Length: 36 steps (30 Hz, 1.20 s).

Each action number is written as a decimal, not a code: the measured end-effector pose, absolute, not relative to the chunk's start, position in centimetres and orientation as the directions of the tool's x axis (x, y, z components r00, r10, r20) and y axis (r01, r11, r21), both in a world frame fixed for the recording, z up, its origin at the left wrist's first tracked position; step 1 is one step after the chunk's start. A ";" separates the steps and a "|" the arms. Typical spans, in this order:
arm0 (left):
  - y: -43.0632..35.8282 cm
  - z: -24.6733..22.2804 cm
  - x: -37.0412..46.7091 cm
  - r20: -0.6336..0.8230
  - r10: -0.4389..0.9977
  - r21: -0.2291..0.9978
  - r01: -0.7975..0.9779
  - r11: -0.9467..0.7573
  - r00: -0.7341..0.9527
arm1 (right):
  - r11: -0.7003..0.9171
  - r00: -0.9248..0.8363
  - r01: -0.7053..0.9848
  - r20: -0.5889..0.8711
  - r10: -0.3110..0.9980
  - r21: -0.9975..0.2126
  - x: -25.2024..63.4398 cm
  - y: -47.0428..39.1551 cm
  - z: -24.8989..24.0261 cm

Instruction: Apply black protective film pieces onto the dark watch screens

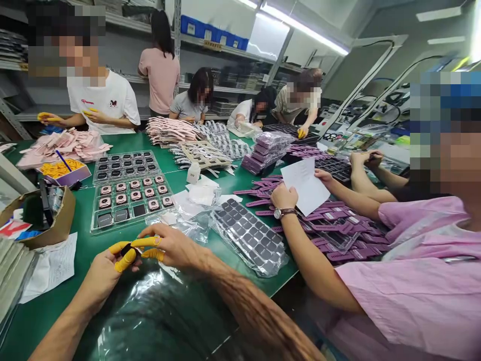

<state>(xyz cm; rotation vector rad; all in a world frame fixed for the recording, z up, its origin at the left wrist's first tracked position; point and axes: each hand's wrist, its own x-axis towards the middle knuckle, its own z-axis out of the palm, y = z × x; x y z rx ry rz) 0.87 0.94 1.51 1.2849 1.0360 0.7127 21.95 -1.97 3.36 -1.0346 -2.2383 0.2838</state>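
Clear plastic film [158,306] lies nearest on the green tabletop [80,245]. Above it both hands meet — left hand [103,273] and right hand [175,245], fingers [126,259] in yellow cots pinched together on a small dark piece [127,249], probably a watch case. Just beyond sits a tray of pink watch cases [130,198]; a bagged tray of dark cases [250,235] lies to the right.

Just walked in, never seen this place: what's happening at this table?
The person's left hand and right hand, fingertips in yellow finger cots, pinch a small dark watch face over a clear plastic bag. Trays of watch faces lie on the green table. A neighbour in pink holds a white sheet.
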 end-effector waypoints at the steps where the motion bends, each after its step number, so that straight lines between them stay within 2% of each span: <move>1: 0.9 1.8 0.9 -0.251 0.873 0.968 0.117 0.222 0.418 | 0.676 -0.498 0.587 0.458 0.736 -0.446 22.1 -1.9 3.4; 3: 1.0 2.2 1.1 -0.319 0.837 0.947 0.113 0.301 0.444 | 0.682 -0.501 0.541 0.463 0.731 -0.492 22.1 -1.7 3.3; 5: 1.0 2.3 1.2 -0.342 0.829 0.934 0.064 0.351 0.442 | 0.618 -0.458 0.522 0.418 0.785 -0.589 22.1 -1.7 3.5; 7: 0.9 2.3 1.3 -0.298 0.866 0.942 -0.020 0.334 0.402 | 0.456 -0.374 0.530 0.286 0.882 -0.715 22.7 -1.9 4.0; 9: 1.0 2.1 1.3 -0.231 0.911 0.960 -0.071 0.269 0.341 | 0.259 -0.320 0.593 0.072 0.945 -0.762 24.1 -2.1 4.6; 11: 1.0 1.7 1.3 -0.192 0.931 0.974 -0.054 0.219 0.310 | 0.174 -0.291 0.757 -0.085 0.953 -0.630 25.8 -2.2 4.9; 17: 0.7 1.1 1.6 -0.197 0.921 0.975 -0.029 0.219 0.335 | 0.144 -0.253 0.854 -0.158 0.954 -0.500 27.6 -2.3 3.5; 19: 0.6 1.2 1.7 -0.199 0.916 0.974 -0.034 0.224 0.349 | 0.129 -0.208 0.864 -0.111 0.972 -0.487 27.0 -1.9 2.9; 21: 0.5 1.3 1.7 -0.207 0.911 0.973 -0.025 0.230 0.356 | 0.051 -0.044 0.883 0.026 0.999 -0.467 26.1 -0.9 2.1; 23: 0.4 1.3 1.8 -0.214 0.909 0.971 -0.019 0.236 0.358 | -0.047 0.138 0.902 0.184 0.973 -0.430 25.4 0.3 1.1; 25: 0.4 1.1 1.8 -0.210 0.907 0.972 -0.021 0.233 0.365 | -0.077 0.191 0.917 0.262 0.946 -0.391 25.0 1.2 0.2; 27: 0.4 0.7 1.8 -0.200 0.905 0.974 -0.026 0.226 0.376 | -0.042 0.154 0.928 0.280 0.948 -0.371 24.9 1.3 -0.2; 29: 0.4 0.1 1.8 -0.186 0.906 0.976 -0.036 0.216 0.379 | 0.041 0.111 0.899 0.318 0.941 -0.435 24.5 0.6 0.0; 32: 0.3 -0.7 1.8 -0.165 0.910 0.984 -0.006 0.180 0.380 | 0.314 -0.050 0.742 0.418 0.907 -0.592 22.8 -1.1 0.5; 33: 0.3 -0.8 1.8 -0.158 0.909 0.986 0.012 0.166 0.385 | 0.406 -0.127 0.681 0.449 0.885 -0.609 22.0 -1.4 0.6; 34: 0.3 -0.9 1.8 -0.154 0.908 0.987 0.028 0.156 0.389 | 0.474 -0.202 0.644 0.464 0.862 -0.601 21.2 -1.6 0.6; 36: 0.4 -0.8 1.9 -0.153 0.912 0.988 0.037 0.150 0.380 | 0.495 -0.229 0.670 0.481 0.847 -0.554 20.1 -1.4 0.4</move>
